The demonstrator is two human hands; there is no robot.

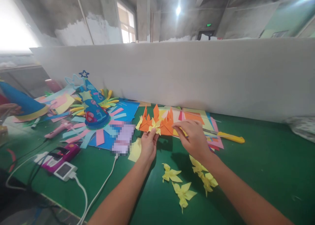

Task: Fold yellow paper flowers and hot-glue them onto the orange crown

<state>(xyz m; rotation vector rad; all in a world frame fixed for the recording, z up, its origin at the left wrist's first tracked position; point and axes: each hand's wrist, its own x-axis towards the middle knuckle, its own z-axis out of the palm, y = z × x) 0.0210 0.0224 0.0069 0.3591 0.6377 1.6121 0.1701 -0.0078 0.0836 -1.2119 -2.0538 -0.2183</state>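
Note:
Above the green table [258,166], both hands hold up an orange folded-paper piece [158,122] with small yellow paper flowers set into it. My left hand [148,145] pinches its lower middle from below, fingers closed on the paper. My right hand [193,137] pinches its right end with thumb and fingers. Several loose yellow paper flowers [183,185] lie on the table below my right wrist. A pale yellow paper square [135,150] lies left of my left hand.
A yellow-handled knife [227,137] rests on a pile of coloured paper sheets [197,117] behind my hands. A blue decorated paper cone [94,106] stands at left on paper strips. Further left are a pink glue gun [59,129], phones and white cables [64,166]. A white partition wall [197,74] backs the table.

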